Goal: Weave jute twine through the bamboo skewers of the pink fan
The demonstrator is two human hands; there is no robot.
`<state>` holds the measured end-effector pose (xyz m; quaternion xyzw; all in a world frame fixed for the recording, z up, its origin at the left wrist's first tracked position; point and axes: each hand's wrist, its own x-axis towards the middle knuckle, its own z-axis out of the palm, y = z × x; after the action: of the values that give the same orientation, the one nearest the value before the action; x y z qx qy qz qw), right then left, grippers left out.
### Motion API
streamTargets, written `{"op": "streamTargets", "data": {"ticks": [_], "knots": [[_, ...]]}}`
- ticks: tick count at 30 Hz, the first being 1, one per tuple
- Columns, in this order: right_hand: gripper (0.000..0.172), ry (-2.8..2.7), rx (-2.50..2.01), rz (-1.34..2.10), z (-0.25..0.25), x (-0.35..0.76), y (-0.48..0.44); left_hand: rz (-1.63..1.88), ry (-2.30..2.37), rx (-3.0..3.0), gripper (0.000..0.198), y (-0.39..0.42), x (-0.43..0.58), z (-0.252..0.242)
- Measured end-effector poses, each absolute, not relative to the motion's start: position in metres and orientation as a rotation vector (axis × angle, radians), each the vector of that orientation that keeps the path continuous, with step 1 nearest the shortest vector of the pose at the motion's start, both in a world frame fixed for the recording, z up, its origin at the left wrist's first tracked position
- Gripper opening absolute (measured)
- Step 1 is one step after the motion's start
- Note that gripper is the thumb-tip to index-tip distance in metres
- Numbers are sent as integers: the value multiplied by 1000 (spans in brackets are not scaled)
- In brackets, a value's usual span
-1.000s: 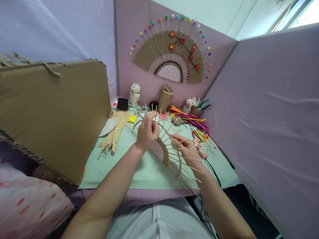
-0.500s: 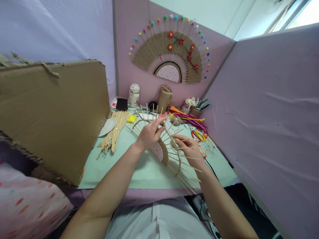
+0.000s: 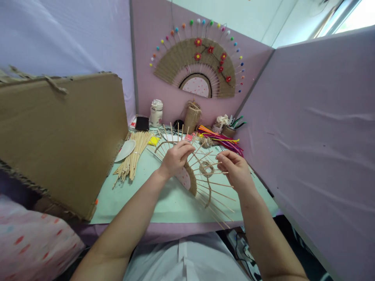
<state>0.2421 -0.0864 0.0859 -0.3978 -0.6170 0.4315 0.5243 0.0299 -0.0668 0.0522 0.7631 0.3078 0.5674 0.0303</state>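
Here, stick fan (image 3: 192,181) beneath left hand (image 3: 175,158), pinched on it, beside right hand (image 3: 237,169), grip unclear.

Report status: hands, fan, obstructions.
Left hand at stick fan, right hand at its edge, both grips unclear. Possible snag: twine coil between hands, overlapping fan.

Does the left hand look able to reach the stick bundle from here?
Probably yes: the left hand would have to leave the stick fan, but nothing appears to block the way to the stick bundle.

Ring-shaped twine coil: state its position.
In the head view, the twine coil sits right of centre, among the spread sticks, between the left hand and the right hand.
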Motion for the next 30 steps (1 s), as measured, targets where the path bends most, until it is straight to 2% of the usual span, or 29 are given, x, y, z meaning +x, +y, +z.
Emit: {"op": "streamTargets", "data": {"ticks": [9,16,23,30], "knots": [[22,-1645,-899,746,126,222,-92,1735,968,2368,17,-67,31,53],[19,-1906,-881,396,130,231,-108,1737,989,2366,16,-67,31,52],[26,-1675,-1005,561,93,258,-90,1756,986,2357,16,-66,32,51],[23,-1650,-1166,891,48,255,-92,1726,1009,2372,27,-73,32,53]]}}
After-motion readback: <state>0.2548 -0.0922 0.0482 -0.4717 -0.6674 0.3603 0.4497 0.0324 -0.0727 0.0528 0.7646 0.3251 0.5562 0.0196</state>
